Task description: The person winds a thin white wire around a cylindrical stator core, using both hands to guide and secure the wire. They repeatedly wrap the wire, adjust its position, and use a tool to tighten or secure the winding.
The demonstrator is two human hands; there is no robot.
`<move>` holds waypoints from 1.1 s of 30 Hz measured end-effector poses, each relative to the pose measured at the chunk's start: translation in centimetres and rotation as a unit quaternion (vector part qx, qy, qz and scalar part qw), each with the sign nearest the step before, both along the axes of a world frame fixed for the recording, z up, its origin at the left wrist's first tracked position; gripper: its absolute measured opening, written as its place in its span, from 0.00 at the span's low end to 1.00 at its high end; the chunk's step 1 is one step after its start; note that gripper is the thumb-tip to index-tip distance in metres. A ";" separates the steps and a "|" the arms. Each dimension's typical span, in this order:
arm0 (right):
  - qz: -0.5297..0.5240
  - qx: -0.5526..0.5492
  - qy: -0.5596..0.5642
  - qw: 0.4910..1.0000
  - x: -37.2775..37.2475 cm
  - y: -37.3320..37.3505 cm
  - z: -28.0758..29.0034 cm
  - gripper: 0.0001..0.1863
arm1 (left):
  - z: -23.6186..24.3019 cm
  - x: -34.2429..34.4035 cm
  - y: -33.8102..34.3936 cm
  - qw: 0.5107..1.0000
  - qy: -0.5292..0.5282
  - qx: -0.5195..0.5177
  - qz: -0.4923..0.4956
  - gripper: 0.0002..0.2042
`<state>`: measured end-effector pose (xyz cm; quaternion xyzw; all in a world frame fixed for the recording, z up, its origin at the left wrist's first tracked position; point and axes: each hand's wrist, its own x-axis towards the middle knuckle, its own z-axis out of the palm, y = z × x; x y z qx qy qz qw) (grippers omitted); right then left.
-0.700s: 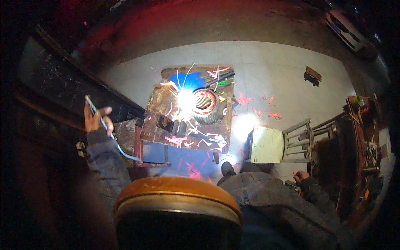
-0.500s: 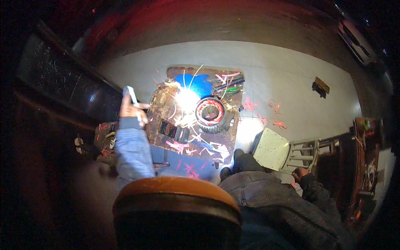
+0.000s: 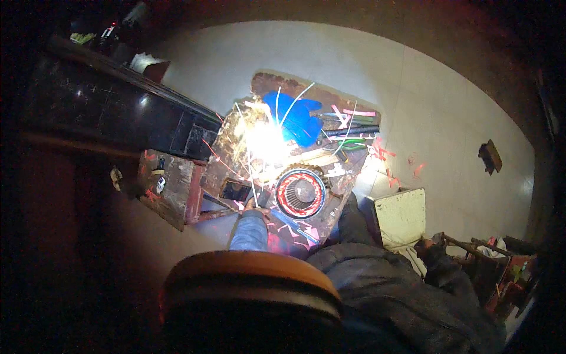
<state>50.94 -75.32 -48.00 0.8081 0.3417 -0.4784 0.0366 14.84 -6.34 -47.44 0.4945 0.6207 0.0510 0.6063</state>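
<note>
My left hand (image 3: 257,207), in a blue sleeve, is at the near edge of a worn wooden table (image 3: 318,87). Its fingers appear closed on the lower end of a thin white strip (image 3: 252,177) that stands up over the table. Beside the fingers is a small dark block (image 3: 265,196), and a flat black rectangle (image 3: 235,190) lies to its left. Right of the hand stands a motor stator (image 3: 300,194), its ring of windings marked with red. A blue-handled tool (image 3: 289,222) lies just in front of it. My right hand does not show.
Blue cloth-like material (image 3: 298,121), green-handled pliers (image 3: 352,141) and a dark rod (image 3: 362,130) lie toward the back. Glare hides the table's left middle. Right of me sits a co-worker in a dark jacket (image 3: 377,277), beside a pale stool (image 3: 401,215). A small table (image 3: 180,197) stands left.
My left hand has come down and right from beyond the table's left edge, where it held a pale strip-like piece, to the near side by the dark block. The view has shifted.
</note>
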 end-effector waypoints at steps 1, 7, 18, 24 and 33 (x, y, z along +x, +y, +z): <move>-0.127 0.047 0.007 0.991 -0.5 0.0 -0.3 0.20 | -0.4 -0.5 -0.4 1.000 -0.001 -0.001 0.021 0.26; -0.189 -0.022 -0.032 0.981 -6.0 -4.3 -5.3 0.18 | -2.2 -0.2 -1.4 0.999 0.024 0.018 0.031 0.19; -0.134 -0.214 -0.054 0.966 -14.7 -7.7 -13.1 0.14 | -9.2 0.9 3.2 0.945 -0.152 -0.082 0.279 0.19; -0.147 -0.330 0.026 0.932 -12.3 -7.3 -11.4 0.19 | -0.1 -1.4 -2.5 0.980 -0.050 0.148 -0.127 0.31; -0.131 -0.227 -0.058 0.963 -18.1 -10.4 -19.0 0.17 | 9.1 1.2 -9.9 0.973 -0.136 0.091 -0.163 0.31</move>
